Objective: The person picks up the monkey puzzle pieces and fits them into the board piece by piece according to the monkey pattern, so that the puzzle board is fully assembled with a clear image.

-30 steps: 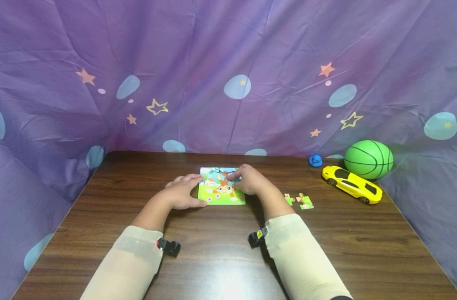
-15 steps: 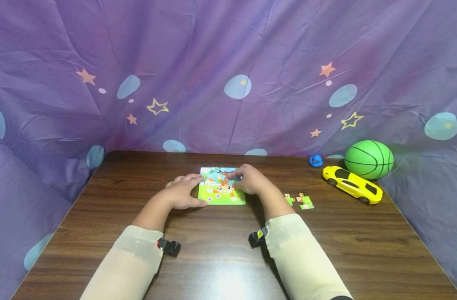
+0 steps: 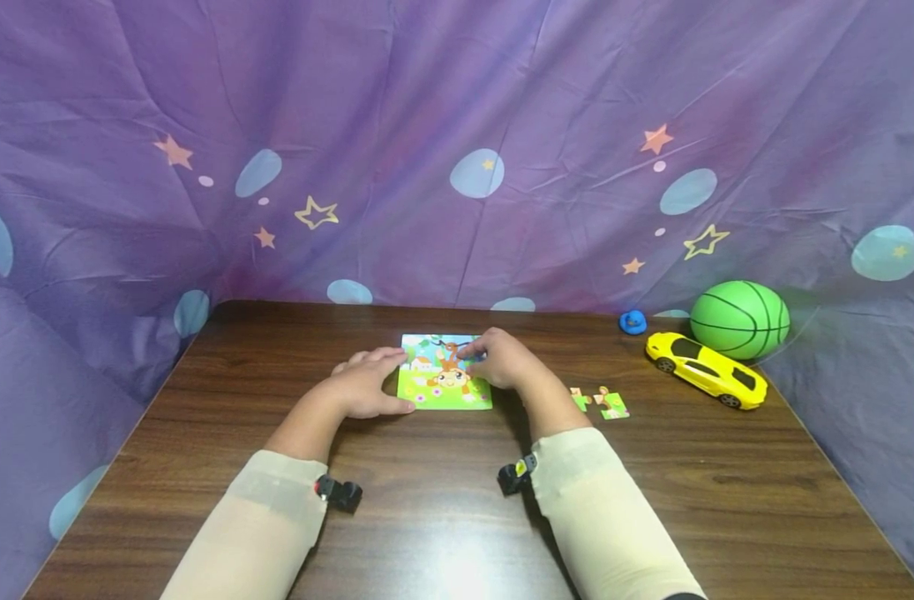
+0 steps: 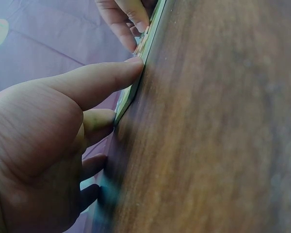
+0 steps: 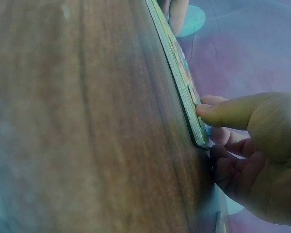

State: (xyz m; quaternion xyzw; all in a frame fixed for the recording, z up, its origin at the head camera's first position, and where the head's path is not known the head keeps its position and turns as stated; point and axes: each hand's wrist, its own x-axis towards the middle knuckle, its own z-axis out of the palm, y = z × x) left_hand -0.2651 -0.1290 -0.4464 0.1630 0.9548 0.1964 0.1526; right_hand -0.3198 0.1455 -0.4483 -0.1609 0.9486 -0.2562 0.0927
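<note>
A flat puzzle board [image 3: 422, 396] with a monkey, a house and flowers lies at the middle of the table. My left hand [image 3: 362, 387] is spread along its left side; in the left wrist view, the thumb and a finger touch the board's edge. Over the right part is my right hand [image 3: 501, 360], thumb and index finger low on the picture. In the right wrist view a puzzle piece [image 5: 193, 93] stands slightly proud at the thumb tip, seemingly pinched, though mostly hidden by the fingers. Two loose puzzle pieces [image 3: 612, 404] lie right of my right wrist.
A yellow toy car [image 3: 706, 371], a green ball [image 3: 740, 320] and a small blue rubber duck [image 3: 632, 322] stand at the back right of the brown wooden table [image 3: 442, 508]. Behind the table hangs a purple curtain [image 3: 397, 125] with stars.
Both hands stay at the board with hardly any movement. The whole scene shifts very slightly to the right in the head view.
</note>
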